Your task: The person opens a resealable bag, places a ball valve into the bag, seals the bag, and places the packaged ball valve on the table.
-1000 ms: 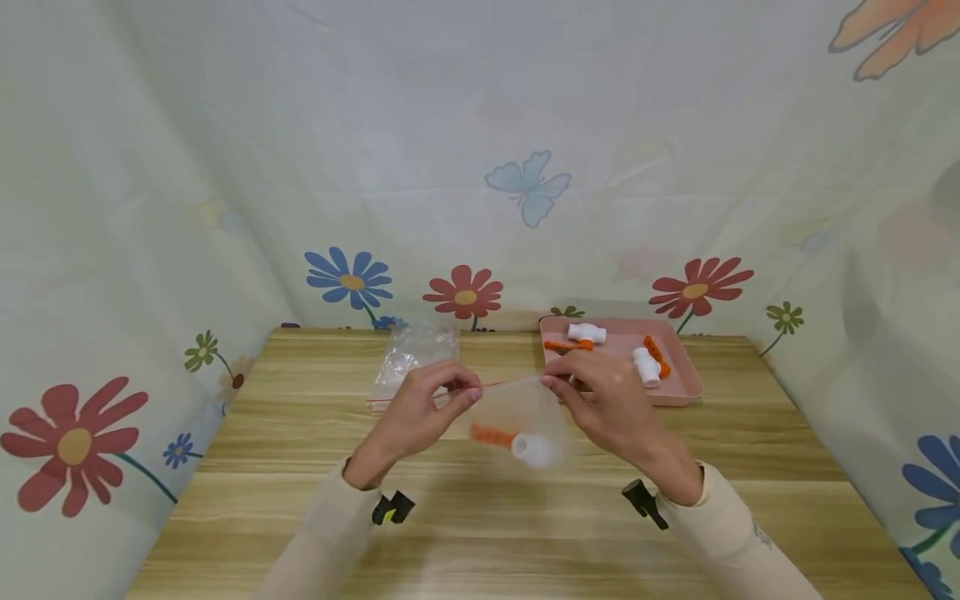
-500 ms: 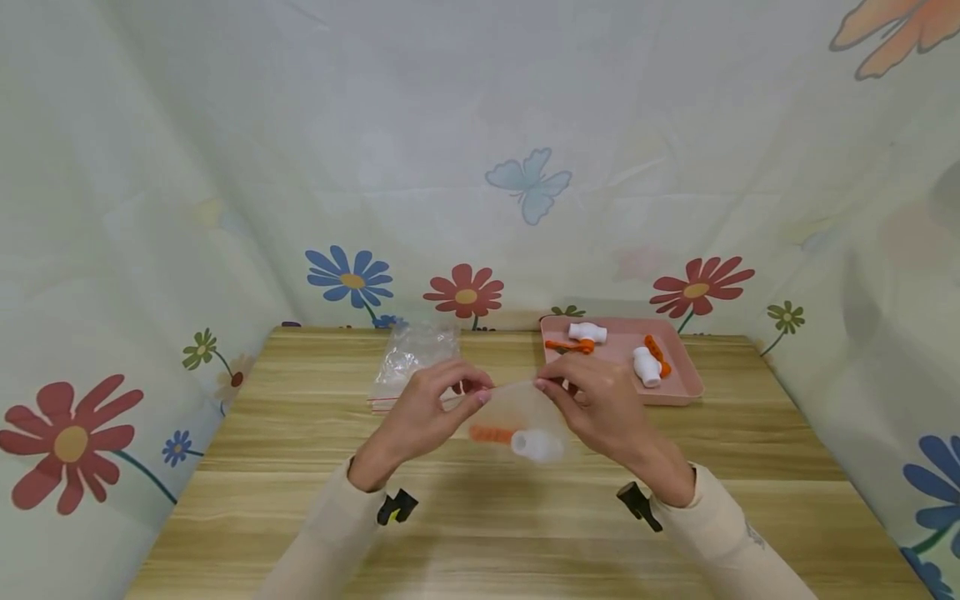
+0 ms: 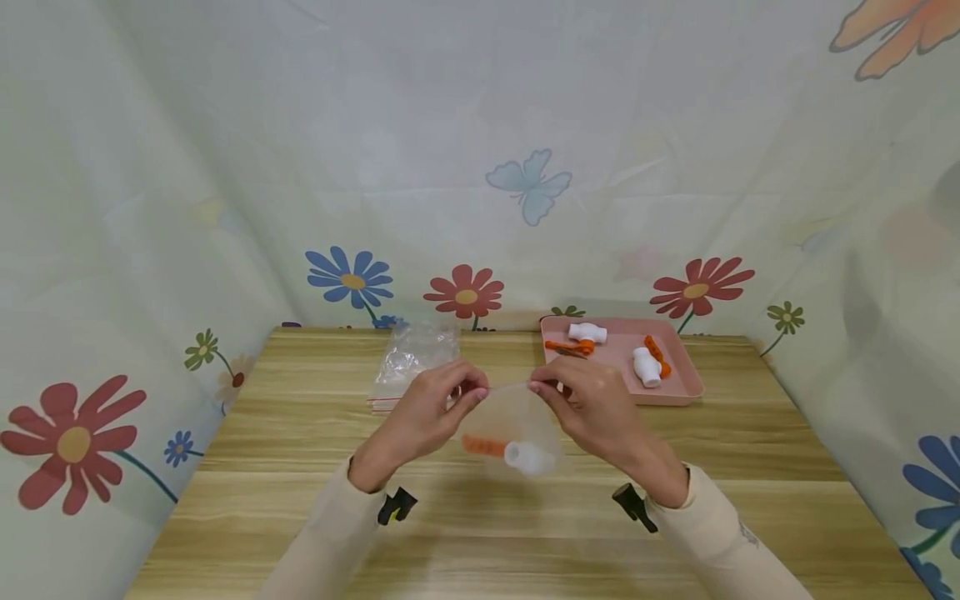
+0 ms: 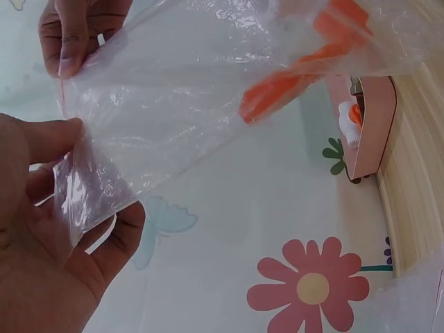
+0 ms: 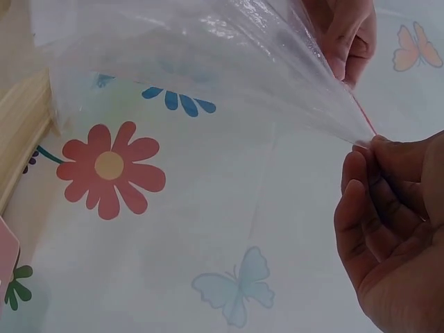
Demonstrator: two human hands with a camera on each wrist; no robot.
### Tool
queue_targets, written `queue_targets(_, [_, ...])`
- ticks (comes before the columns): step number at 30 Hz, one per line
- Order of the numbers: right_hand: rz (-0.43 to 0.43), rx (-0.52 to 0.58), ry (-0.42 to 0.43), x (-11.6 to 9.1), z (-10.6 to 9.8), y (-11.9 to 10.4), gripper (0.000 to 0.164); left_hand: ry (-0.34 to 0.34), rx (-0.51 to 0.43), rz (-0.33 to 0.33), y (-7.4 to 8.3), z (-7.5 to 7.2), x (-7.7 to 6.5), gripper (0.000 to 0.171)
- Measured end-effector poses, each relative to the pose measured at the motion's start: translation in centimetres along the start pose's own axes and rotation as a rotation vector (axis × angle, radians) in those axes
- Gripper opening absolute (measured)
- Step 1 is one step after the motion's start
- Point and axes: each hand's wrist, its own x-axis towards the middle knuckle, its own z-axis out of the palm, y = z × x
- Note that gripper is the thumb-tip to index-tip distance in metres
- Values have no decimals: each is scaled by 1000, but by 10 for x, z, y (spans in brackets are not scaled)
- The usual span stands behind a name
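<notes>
A clear zip bag (image 3: 506,417) with a red line along its top edge hangs between both hands above the table. Inside it lies a ball valve (image 3: 525,457), white-bodied with an orange handle (image 4: 277,94). My left hand (image 3: 426,410) pinches the bag's top edge between thumb and fingers, on the left side. At the other end of that edge, my right hand (image 3: 592,406) pinches the seal with thumb and forefinger. In the right wrist view the red seal line (image 5: 361,111) runs taut between the two hands.
A pink tray (image 3: 681,383) at the back right of the wooden table (image 3: 300,517) bears two more white ball valves (image 3: 587,333) with orange handles. Behind my left hand lies a stack of clear zip bags (image 3: 412,354). A flowered curtain surrounds the table.
My right hand has slid left along the bag's top edge, closer to the left hand, which shifted slightly right. The bag and its valve now hang a little lower and further left.
</notes>
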Motion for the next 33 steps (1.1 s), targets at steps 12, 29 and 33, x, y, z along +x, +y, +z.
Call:
queue_targets(12, [-12, 17, -8, 3, 1, -1, 8, 11, 8, 11, 8, 0, 4, 5])
queue_targets(29, [-9, 29, -7, 3, 6, -4, 15, 28, -14, 41, 16, 4, 10, 9])
queue_targets(33, [-3, 26, -3, 3, 7, -4, 15, 48, -6, 74, 18, 6, 12, 5])
